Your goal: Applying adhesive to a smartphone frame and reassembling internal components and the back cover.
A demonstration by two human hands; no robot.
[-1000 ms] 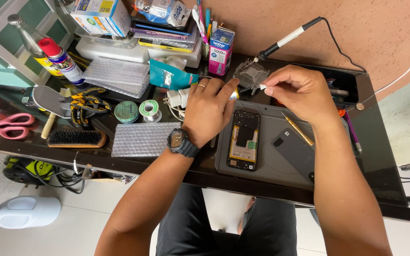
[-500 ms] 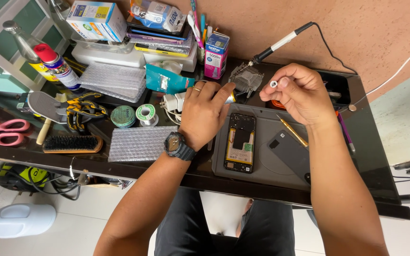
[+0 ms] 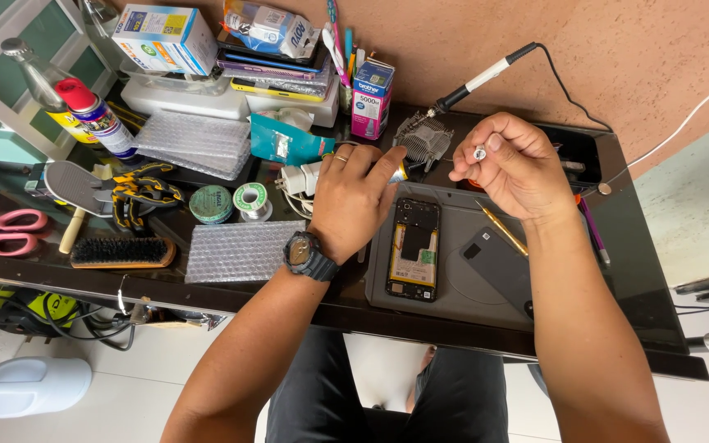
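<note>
Right hand: the right hand [image 3: 509,164] is raised above the far edge of the grey mat [image 3: 461,295], its fingers [image 3: 494,141] pinched shut on a small silvery part [image 3: 479,152]; what the part is I cannot tell.
Left hand: the left hand [image 3: 353,197] is curled over a small tool with a yellow and silver tip [image 3: 400,172], fingers closed around it, the tip pointing toward the metal heat sink [image 3: 423,138].
Opened phone: the opened phone [image 3: 413,248] lies face down on the mat, back off and insides bare, just near of the left hand; its dark back cover [image 3: 498,264] lies to the right of it.
Risk, dropped part: the part is tiny and held only by fingertips over a crowded worktop [image 3: 305,308]. A slip could send it among the cables and rolls, or off the near edge to the floor.
Risk, soldering iron: the soldering iron [image 3: 478,82] leans at the far side, its tip near the heat sink and just beside both hands. Whether it is hot cannot be seen; if so, a careless reach could burn a finger or the cord.
Risk, bare phone: the left wrist with its watch [image 3: 305,256] hovers just left of the exposed board, so a sweep of the arm might knock or scratch it.
Risk, loose tools: a brass-coloured rod [image 3: 502,230] lies on the mat near the cover and could roll under the right forearm.
Clutter at left: solder spools [image 3: 249,198], a brush [image 3: 121,251] and bubble wrap [image 3: 244,250] crowd the left, leaving little room to set anything down.
</note>
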